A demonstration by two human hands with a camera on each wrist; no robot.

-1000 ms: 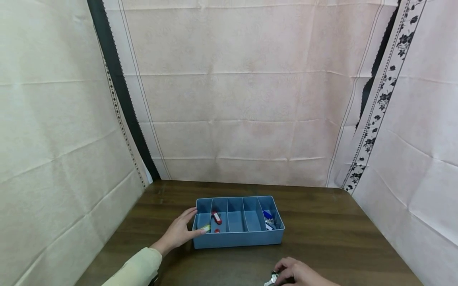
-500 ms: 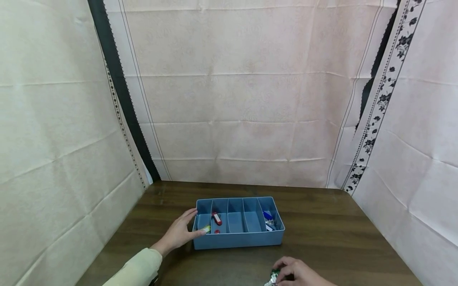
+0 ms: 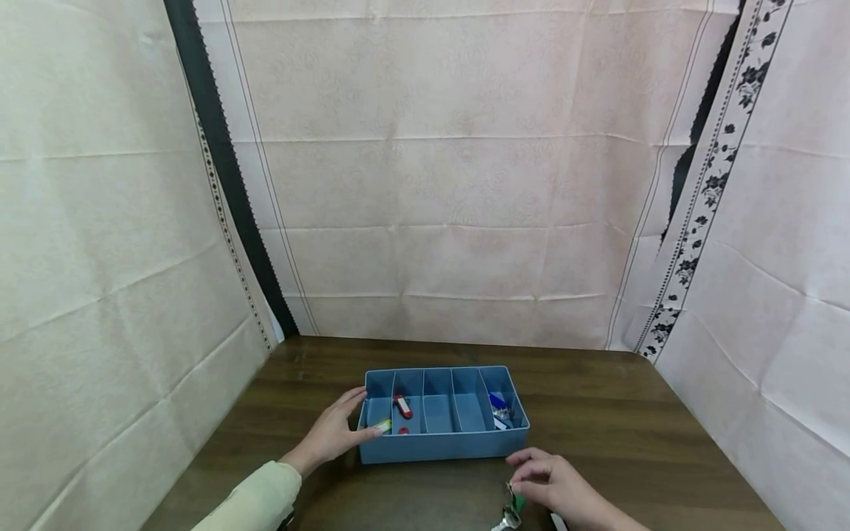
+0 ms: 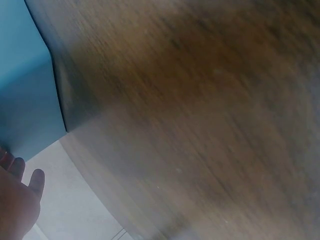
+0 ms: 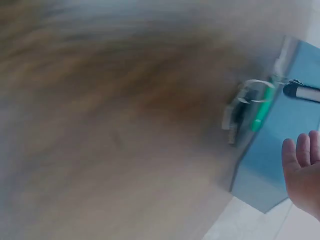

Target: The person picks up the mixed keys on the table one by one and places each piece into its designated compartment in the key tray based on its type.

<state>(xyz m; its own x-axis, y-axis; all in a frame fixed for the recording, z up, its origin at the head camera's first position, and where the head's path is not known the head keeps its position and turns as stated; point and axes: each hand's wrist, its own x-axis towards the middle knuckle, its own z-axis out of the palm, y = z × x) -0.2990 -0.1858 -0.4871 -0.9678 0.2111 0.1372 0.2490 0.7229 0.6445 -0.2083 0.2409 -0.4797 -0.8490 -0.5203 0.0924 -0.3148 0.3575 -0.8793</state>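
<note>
A blue plastic box [image 3: 443, 447] with a row of compartments stands on the table. My left hand [image 3: 327, 436] rests against its left end, fingers along the side and thumb by the front rim. In front of the box's right corner, my right hand [image 3: 556, 488] pinches a bunch of keys [image 3: 510, 519] between thumb and fingers, and the keys dangle. Their metal ring, a green tag [image 5: 263, 107] and a black tag with a white label [image 5: 306, 93] show in the right wrist view. A red-and-white item [image 3: 402, 405] lies in the second compartment.
A small yellow-green item [image 3: 383, 425] sits in the leftmost compartment, and blue and silvery items [image 3: 500, 410] fill part of the rightmost. The brown wooden table [image 3: 598, 413] is bounded by pale cloth hangings [image 3: 451, 184] behind and at both sides.
My right hand has risen and moved slightly forward, toward the box, and the keys now hang below its fingertips. The left hand and the box have stayed in place.
</note>
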